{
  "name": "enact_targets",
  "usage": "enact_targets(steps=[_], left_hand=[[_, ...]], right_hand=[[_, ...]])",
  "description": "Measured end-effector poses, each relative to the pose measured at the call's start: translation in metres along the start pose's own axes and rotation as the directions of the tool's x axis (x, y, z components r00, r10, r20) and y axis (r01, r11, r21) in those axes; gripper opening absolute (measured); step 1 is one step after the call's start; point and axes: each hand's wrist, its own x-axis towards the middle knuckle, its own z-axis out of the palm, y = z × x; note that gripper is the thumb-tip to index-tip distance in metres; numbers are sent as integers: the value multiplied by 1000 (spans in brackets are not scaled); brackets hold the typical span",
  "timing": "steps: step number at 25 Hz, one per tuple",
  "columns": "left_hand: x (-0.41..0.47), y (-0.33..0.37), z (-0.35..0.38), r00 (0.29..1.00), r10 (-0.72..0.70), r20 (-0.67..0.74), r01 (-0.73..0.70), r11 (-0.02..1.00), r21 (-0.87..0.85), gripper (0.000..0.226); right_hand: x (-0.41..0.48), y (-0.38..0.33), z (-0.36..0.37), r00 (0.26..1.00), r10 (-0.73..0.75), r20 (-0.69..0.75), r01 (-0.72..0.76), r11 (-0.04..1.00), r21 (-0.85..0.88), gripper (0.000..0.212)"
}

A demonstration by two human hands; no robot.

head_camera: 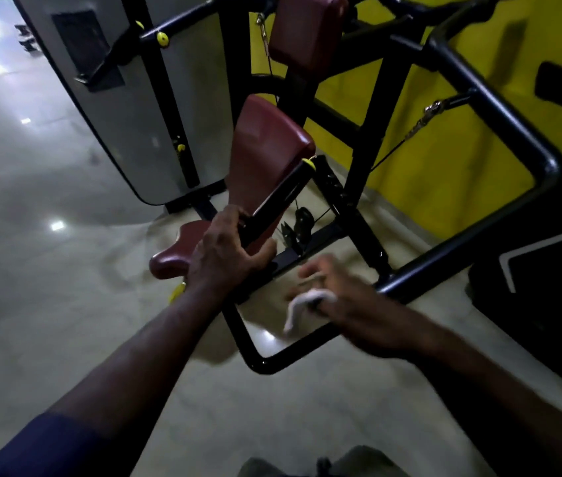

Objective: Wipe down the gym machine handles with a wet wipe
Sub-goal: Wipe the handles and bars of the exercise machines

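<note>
Wiping step, probably under way. Left hand curls round the black metal support under the maroon angled pad, likely to steady the machine. Right hand, motion-blurred, grips the crumpled white wet wipe, whose loose end hangs down, just above the near black bent tubular handle. Whether wipe and tube touch is unclear.
</note>
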Motion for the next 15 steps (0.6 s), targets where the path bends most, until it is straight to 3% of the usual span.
enact_targets(steps=[1,3,5,6,7,8,9,10,12,15], left_hand=[[10,7,0,999,34,-5,-35,997,-75,47],[34,31,2,997,75,-23,-78,982,-173,44],[64,58,11,996,91,-22,-93,978,-189,44],[74,65,17,996,85,-20,-87,982,-168,45],[80,66,23,997,75,-17,-77,990,-117,45],[83,65,28,998,63,-13,-64,997,-41,44],[82,64,32,999,46,-10,-46,998,38,42],[81,63,35,999,35,-22,-33,994,103,41],[78,64,38,997,41,-72,-27,983,184,44],[83,65,38,996,41,-79,-27,984,177,48]], right_hand=[[10,-2,-26,985,33,-171,-7,989,150,24],[33,-8,-75,826,101,-554,52,966,254,11],[70,-9,-120,564,17,-826,109,990,95,10],[91,-8,-135,510,-96,-855,125,991,-37,19],[111,-4,-141,557,-198,-807,137,980,-146,29],[126,1,-139,696,-266,-667,158,963,-218,38],[137,7,-134,826,-323,-462,195,933,-304,46],[144,17,-128,875,-390,-287,248,870,-426,52],[160,36,-133,852,-521,-46,384,683,-621,66],[179,24,-155,876,-431,215,451,578,-680,63]])
